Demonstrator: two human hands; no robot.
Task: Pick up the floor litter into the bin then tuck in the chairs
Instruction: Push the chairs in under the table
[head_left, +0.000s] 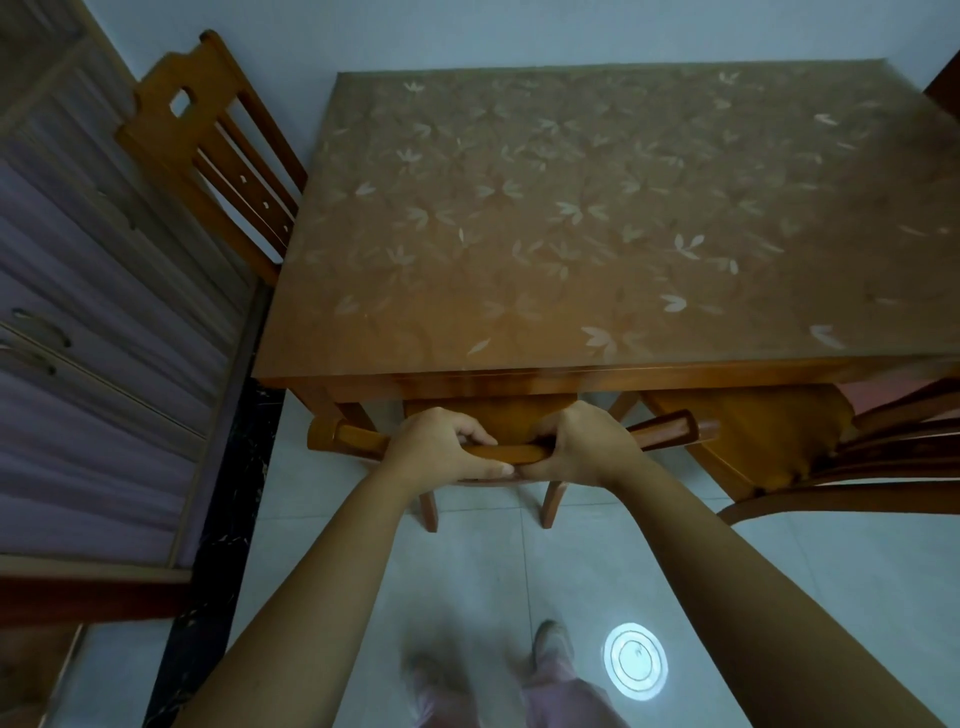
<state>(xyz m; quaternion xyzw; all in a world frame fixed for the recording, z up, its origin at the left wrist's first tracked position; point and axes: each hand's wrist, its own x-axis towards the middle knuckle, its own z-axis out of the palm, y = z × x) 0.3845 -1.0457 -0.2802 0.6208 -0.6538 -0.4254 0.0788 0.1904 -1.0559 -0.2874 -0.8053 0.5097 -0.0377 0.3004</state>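
A wooden chair (343, 435) stands right in front of me, its seat under the near edge of the wooden table (571, 218). My left hand (441, 449) and my right hand (576, 447) both grip the chair's top rail side by side, fingers curled over it and thumbs below. A second chair (779, 441) stands at the table's near right, angled, its seat partly out from under the table. A third chair (208, 140) stands at the table's left end against the wall. No litter or bin is in view.
A cabinet with drawers (93, 312) runs along the left, close to the table. The tiled floor (483, 597) lies below me, with my feet and a round light reflection (635, 662) on it. The wall lies behind the table.
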